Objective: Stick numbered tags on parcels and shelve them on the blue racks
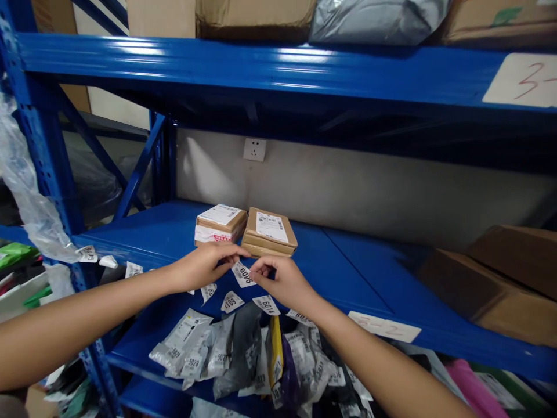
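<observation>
A small white number label point(243, 274), which seems to read 6006, is between my two hands at the front edge of the blue shelf point(322, 278). My left hand point(208, 268) has its fingers pinched at the label's upper left corner. At its right edge, my right hand point(285, 281) grips it between thumb and bent fingers. Just behind my hands sit two small cardboard boxes, a left box point(220, 223) and a right box point(270, 231), both with white shipping labels on top. More number labels, such as the 6014 label point(267, 305), hang along the shelf edge below.
Bagged parcels point(183, 342) with printed numbers crowd the lower shelf. A large brown carton point(500, 278) is at the right. An upper blue beam point(278, 64) carries boxes and a grey bag point(378, 20). Plastic wrap point(26, 168) hangs on the left upright.
</observation>
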`<action>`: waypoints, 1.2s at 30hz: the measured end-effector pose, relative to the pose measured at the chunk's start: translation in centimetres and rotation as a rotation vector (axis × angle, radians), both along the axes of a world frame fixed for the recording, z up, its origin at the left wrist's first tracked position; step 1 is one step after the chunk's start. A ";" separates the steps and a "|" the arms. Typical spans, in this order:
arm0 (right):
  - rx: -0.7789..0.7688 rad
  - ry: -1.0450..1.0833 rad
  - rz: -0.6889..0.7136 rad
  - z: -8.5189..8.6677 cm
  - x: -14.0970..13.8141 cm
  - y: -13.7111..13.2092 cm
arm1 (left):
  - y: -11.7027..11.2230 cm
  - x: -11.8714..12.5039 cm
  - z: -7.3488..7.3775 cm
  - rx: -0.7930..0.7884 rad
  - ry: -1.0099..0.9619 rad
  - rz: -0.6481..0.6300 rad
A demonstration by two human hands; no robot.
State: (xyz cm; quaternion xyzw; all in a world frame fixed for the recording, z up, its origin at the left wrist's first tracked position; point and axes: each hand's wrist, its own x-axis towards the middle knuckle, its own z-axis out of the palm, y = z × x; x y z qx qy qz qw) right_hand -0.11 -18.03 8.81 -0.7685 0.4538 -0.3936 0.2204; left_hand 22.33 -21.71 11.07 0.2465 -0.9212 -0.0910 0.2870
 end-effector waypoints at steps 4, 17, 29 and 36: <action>0.051 -0.057 0.015 0.2 0.0 -0.1 | -0.2 -0.1 0.0 0.124 0.053 -0.033; 0.082 -0.272 0.063 -1.2 0.3 -1.3 | -1.1 -0.4 -0.8 0.067 0.041 0.035; 0.103 -0.292 0.071 -1.4 0.3 -2.0 | -1.4 0.0 -0.8 -0.111 0.058 0.034; 0.097 -0.268 0.101 -0.7 0.2 -1.6 | 0.7 0.0 1.9 0.064 0.056 0.003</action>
